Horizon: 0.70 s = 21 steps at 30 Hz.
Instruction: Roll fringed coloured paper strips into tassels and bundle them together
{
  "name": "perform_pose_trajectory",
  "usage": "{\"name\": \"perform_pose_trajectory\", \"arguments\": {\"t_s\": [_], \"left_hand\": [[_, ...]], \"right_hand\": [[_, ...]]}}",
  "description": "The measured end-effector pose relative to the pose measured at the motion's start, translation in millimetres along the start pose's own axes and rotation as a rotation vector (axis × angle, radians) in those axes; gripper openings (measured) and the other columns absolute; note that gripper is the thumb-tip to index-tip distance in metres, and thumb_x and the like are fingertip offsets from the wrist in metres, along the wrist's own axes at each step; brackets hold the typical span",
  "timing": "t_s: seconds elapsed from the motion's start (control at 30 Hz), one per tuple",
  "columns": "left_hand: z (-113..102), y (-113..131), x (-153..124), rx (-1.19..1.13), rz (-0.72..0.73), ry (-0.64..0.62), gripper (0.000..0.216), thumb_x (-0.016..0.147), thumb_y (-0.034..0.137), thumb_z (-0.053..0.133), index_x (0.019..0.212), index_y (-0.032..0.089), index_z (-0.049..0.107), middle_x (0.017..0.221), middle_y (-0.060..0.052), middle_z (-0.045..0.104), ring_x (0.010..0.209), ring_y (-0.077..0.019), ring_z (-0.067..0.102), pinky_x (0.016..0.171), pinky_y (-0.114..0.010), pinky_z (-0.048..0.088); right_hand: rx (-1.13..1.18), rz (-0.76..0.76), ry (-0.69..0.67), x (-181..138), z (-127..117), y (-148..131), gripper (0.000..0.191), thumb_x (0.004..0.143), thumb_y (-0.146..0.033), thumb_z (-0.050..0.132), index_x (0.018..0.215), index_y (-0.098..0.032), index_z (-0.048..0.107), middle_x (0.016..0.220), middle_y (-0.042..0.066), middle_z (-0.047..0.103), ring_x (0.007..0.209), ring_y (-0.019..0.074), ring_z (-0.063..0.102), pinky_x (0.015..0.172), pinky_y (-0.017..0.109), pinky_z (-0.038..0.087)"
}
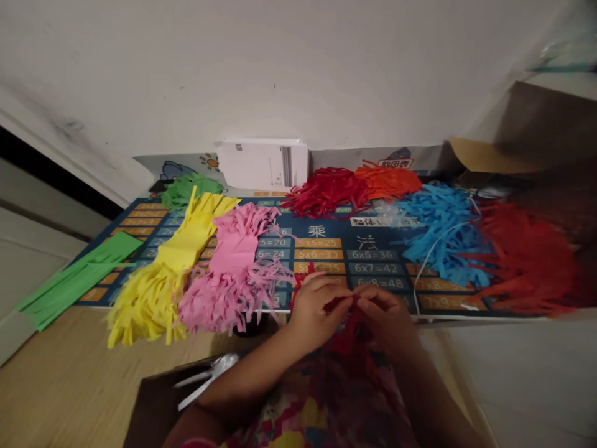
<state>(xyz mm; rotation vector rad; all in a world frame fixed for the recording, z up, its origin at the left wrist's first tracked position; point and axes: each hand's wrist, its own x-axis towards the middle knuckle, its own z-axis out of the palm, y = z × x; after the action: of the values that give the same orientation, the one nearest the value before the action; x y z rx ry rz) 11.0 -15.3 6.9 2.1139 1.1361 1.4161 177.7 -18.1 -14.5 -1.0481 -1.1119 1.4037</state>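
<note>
At the table's front edge, my left hand [318, 311] and my right hand [386, 316] meet with their fingertips pinched together. Between them is dark red fringed paper [347, 341], whose strips hang down over my lap and also poke out beyond my left hand. The exact spot of the pinch is small and dim. Left of my hands lies a pink fringed paper sheet [233, 252], cut into strips at both ends. Beside it is a yellow fringed sheet [180, 249] of the same shape.
Along the back are a green bundle [192, 188], a white box [263, 163], a crimson bundle [329, 191] and an orange one [389, 180]. Blue strips [441, 230] and a red bundle [527, 261] lie right. Green cut paper [81, 277] overhangs the table [321, 231] at left.
</note>
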Motion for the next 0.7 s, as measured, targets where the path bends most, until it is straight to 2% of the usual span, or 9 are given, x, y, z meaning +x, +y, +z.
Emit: {"name": "perform_pose_trajectory", "arguments": {"t_s": [0.07, 0.2, 0.33, 0.43, 0.6, 0.7], "left_hand": [[4, -2, 1, -0.01, 0.005, 0.024, 0.009, 0.089, 0.022, 0.066, 0.082, 0.02, 0.071, 0.078, -0.003, 0.075, 0.074, -0.0157, 0.07, 0.087, -0.039, 0.054], [11, -6, 3, -0.068, -0.007, 0.053, 0.013, 0.091, 0.024, 0.063, 0.082, 0.02, 0.072, 0.077, -0.003, 0.076, 0.074, -0.0148, 0.071, 0.088, -0.038, 0.054], [17, -9, 4, -0.153, -0.022, 0.002, 0.015, 0.092, 0.025, 0.061, 0.083, 0.021, 0.073, 0.08, -0.003, 0.076, 0.076, -0.0153, 0.071, 0.091, -0.039, 0.054], [21, -12, 6, -0.216, -0.04, -0.019, 0.019, 0.095, 0.025, 0.057, 0.089, 0.021, 0.074, 0.084, -0.005, 0.077, 0.08, -0.0162, 0.071, 0.088, -0.037, 0.055], [27, -16, 9, -0.207, 0.017, 0.042, 0.018, 0.095, 0.033, 0.061, 0.092, 0.02, 0.074, 0.083, -0.005, 0.076, 0.079, -0.0164, 0.07, 0.082, -0.034, 0.055], [27, -20, 11, -0.213, -0.045, 0.016, 0.016, 0.095, 0.029, 0.061, 0.089, 0.02, 0.073, 0.082, -0.004, 0.076, 0.08, -0.0163, 0.069, 0.078, -0.031, 0.054]], "right_hand": [[-0.09, -0.048, 0.053, 0, -2, 2, 0.019, 0.073, -0.039, 0.078, 0.069, -0.023, 0.068, 0.083, 0.003, 0.068, 0.076, 0.0187, 0.061, 0.069, 0.03, 0.05], [-0.167, -0.062, 0.117, 0, -6, 3, 0.015, 0.076, -0.034, 0.076, 0.088, -0.027, 0.07, 0.085, 0.002, 0.068, 0.079, 0.0205, 0.064, 0.071, 0.034, 0.053], [-0.24, -0.189, 0.14, 4, -11, 6, 0.004, 0.078, -0.03, 0.072, 0.078, -0.026, 0.07, 0.091, 0.004, 0.068, 0.088, 0.0211, 0.064, 0.078, 0.035, 0.053], [-0.227, -0.184, 0.184, 9, -12, 8, 0.003, 0.08, -0.027, 0.069, 0.078, -0.026, 0.068, 0.089, 0.004, 0.066, 0.085, 0.0203, 0.064, 0.075, 0.034, 0.053], [-0.149, -0.179, 0.212, 8, -5, 10, 0.006, 0.077, -0.025, 0.07, 0.074, -0.025, 0.065, 0.088, 0.003, 0.063, 0.084, 0.0196, 0.061, 0.076, 0.034, 0.051], [-0.204, -0.245, 0.231, 8, -5, 6, 0.007, 0.08, -0.025, 0.069, 0.073, -0.026, 0.065, 0.083, 0.002, 0.063, 0.081, 0.0188, 0.061, 0.074, 0.033, 0.05]]}}
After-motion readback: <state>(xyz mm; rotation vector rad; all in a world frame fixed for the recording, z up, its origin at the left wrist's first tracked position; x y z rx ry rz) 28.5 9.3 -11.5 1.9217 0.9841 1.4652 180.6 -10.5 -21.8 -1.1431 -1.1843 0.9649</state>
